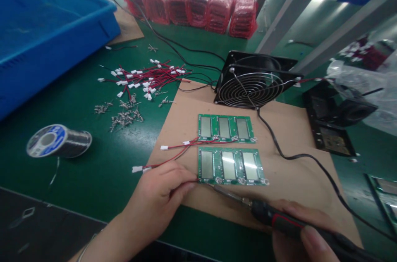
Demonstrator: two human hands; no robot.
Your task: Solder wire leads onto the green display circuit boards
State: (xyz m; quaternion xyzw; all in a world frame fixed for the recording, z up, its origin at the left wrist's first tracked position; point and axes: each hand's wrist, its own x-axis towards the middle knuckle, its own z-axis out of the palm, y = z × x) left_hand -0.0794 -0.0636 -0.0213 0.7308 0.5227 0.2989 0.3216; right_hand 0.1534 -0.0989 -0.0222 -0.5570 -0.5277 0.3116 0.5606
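Observation:
Two green circuit boards lie on a brown cardboard sheet: the far board and the near board, each with three grey display panels. My left hand pinches a red-and-black wire lead with a white plug against the near board's left edge. My right hand grips a black-and-red soldering iron; its metal tip reaches the near board's lower left corner.
A solder spool lies at left. Loose wire leads and small metal parts are scattered behind. A black fan stands at the cardboard's back edge, a blue crate at far left, red bagged bundles behind.

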